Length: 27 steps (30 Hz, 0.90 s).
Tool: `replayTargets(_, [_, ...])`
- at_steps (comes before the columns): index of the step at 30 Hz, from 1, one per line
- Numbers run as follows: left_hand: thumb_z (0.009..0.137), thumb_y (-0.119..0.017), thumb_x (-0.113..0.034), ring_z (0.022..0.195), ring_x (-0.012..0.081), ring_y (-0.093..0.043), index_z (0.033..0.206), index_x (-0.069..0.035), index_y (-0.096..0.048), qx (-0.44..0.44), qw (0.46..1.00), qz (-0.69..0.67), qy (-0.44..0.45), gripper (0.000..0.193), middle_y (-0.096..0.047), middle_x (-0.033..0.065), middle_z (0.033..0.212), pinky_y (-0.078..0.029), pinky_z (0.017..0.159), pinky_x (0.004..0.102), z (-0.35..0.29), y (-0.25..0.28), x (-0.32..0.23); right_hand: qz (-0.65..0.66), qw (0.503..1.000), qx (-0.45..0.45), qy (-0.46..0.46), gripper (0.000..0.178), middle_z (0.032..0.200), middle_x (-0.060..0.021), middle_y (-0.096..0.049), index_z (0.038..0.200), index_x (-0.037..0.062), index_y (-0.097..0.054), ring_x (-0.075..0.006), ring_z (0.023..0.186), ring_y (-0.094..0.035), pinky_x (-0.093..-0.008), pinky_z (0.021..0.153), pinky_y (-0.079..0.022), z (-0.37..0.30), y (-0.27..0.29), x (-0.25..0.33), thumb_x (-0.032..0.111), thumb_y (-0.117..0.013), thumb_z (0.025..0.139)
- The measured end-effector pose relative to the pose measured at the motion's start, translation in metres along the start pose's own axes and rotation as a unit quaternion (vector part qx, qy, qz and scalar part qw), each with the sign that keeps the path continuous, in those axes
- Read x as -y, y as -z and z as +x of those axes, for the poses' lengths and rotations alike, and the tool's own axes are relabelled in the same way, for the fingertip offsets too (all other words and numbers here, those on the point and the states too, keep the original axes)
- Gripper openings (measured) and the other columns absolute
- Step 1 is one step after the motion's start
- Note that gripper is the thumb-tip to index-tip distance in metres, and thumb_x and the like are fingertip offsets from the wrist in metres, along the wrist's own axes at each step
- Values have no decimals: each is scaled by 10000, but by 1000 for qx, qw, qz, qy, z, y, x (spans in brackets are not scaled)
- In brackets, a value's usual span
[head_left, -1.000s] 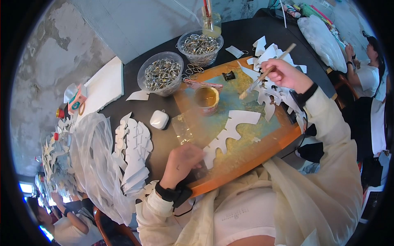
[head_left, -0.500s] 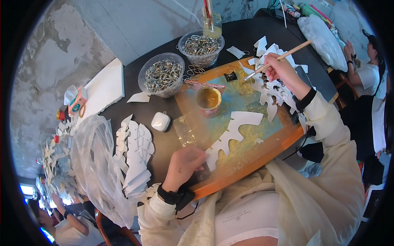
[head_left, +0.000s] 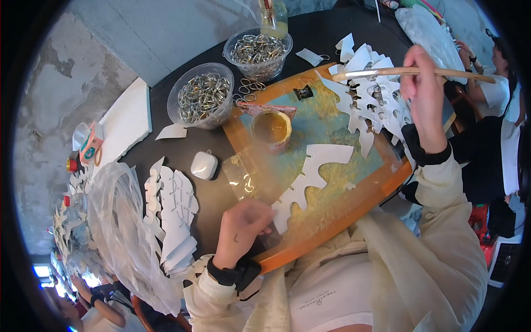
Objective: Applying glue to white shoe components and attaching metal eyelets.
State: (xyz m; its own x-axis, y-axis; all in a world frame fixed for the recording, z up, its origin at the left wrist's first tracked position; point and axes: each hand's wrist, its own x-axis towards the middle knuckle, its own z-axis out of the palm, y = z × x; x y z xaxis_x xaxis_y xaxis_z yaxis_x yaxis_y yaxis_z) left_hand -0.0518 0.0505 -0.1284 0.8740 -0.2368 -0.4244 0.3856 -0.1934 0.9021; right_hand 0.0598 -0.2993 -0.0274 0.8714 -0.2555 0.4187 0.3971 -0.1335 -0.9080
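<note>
My right hand (head_left: 425,91) is raised over the right side of the table, closed round the wooden handle of a paintbrush (head_left: 401,71). The brush lies nearly level, its bristle end pointing left above a pile of white scalloped cut-outs (head_left: 371,91). At the near side of the board, my left hand (head_left: 242,228) has its curled fingers at the lower left end of one white curved, notched cut-out (head_left: 308,176); its fingertips are partly hidden. That cut-out lies flat on the yellow-smeared blue-green surface (head_left: 332,130). Beyond it stands a cup of yellowish liquid (head_left: 272,130).
Two clear tubs of metal rings (head_left: 202,97) (head_left: 259,55) stand at the back, near a jar of brushes (head_left: 274,22). Left are a white case (head_left: 204,165), stacked white cut-outs (head_left: 174,207) and a plastic bag (head_left: 119,221). Other people sit at both sides.
My right hand has lifted the paintbrush off the yellow patch and moved right, turning the brush nearly level. My left hand stays at the cut-out's end. The whole view has shifted slightly.
</note>
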Motion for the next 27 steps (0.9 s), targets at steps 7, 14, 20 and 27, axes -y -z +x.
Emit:
replayTargets(7, [877,-685,-94,602,72,-594,942,11,-624,0,999,-31,16,137,-660,39,763,-463,543,188,0,1,4,32,987,159,10,261,551,-9,-458,800,76,-498,-55,457,-444,-188,436,-352,-27,-34,19,239,-443,997])
replayTargets(14, [862,-702,-105,585,72,-591,938,5,-632,-11,1000,-18,16,151,-666,32,767,-443,527,186,-1,-2,-3,-57,933,354,-1,256,568,23,-446,773,65,-425,-36,479,-455,-192,431,-342,-25,-97,5,174,-485,997])
replayTargets(20, [855,-709,-113,581,74,-591,936,-7,-637,-8,1000,-4,24,151,-668,26,769,-436,517,185,-2,-1,-4,-78,931,357,7,257,554,11,-490,771,52,-460,-53,479,-476,-224,446,-350,-19,-115,-19,189,-534,976])
replayTargets(27, [855,-707,-112,572,68,-587,937,-7,-643,-15,1000,-19,8,148,-666,18,761,-437,517,181,1,1,2,-106,927,357,40,253,523,-6,-513,762,42,-514,-79,472,-511,-258,444,-376,-17,-123,-28,189,-551,964])
